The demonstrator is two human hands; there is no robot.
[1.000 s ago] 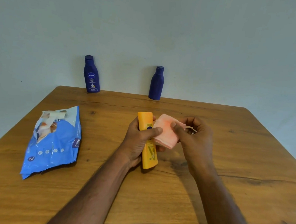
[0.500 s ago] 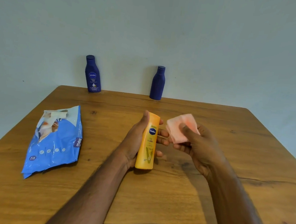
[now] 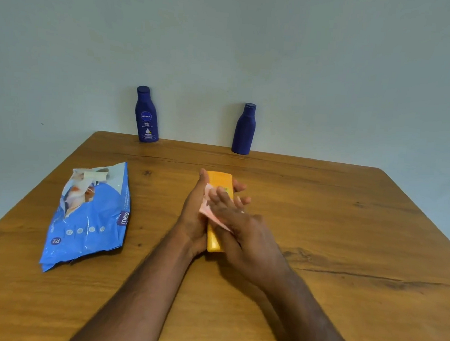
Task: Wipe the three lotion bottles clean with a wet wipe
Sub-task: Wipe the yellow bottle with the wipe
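My left hand (image 3: pixel 192 216) holds a yellow lotion bottle (image 3: pixel 219 180) over the middle of the wooden table (image 3: pixel 347 232), its far end pointing away from me. My right hand (image 3: pixel 241 224) lies across the bottle's front and presses a pink wet wipe (image 3: pixel 206 209) flat against it; most of the wipe and the bottle's label are hidden under the fingers. Two dark blue lotion bottles stand upright at the table's far edge by the wall: one with a white label (image 3: pixel 146 115) on the left, one plain (image 3: pixel 244 129) to its right.
A blue wet-wipe pack (image 3: pixel 90 219) lies flat on the table to the left of my hands, its flap open at the far end. A pale wall rises right behind the table's far edge.
My right hand has moved left with the wipe, from beside the yellow bottle onto its front. The left hand has turned the bottle slightly and keeps its grip.
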